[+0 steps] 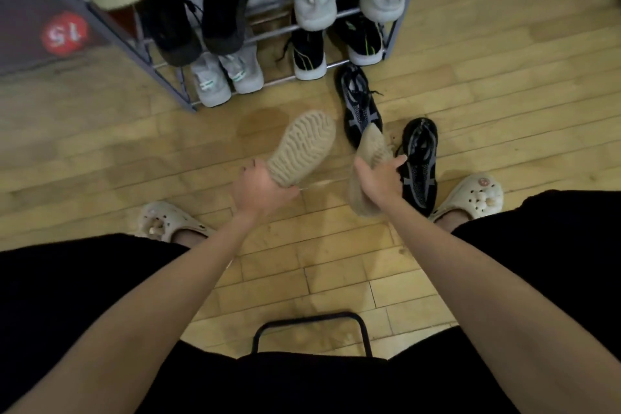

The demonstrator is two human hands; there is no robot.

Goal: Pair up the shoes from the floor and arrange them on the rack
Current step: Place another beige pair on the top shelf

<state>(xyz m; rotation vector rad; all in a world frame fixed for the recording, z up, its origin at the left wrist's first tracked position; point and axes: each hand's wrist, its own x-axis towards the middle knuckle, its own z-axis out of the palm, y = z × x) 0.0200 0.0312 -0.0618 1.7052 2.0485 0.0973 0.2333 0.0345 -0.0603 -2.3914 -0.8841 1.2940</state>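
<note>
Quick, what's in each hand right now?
Left hand: holding a tan shoe, sole up.
Right hand: holding the other tan shoe.

The person is wearing black shorts point(537, 245) that are covering both thighs, and both forearms are showing bare, with no sleeves reaching them. On the feet they are wearing cream clogs with round vent holes: the left clog point(164, 220) is showing small charms in its holes, while the right clog point(477, 197) is carrying a round pinkish charm and other pale ones.
</note>
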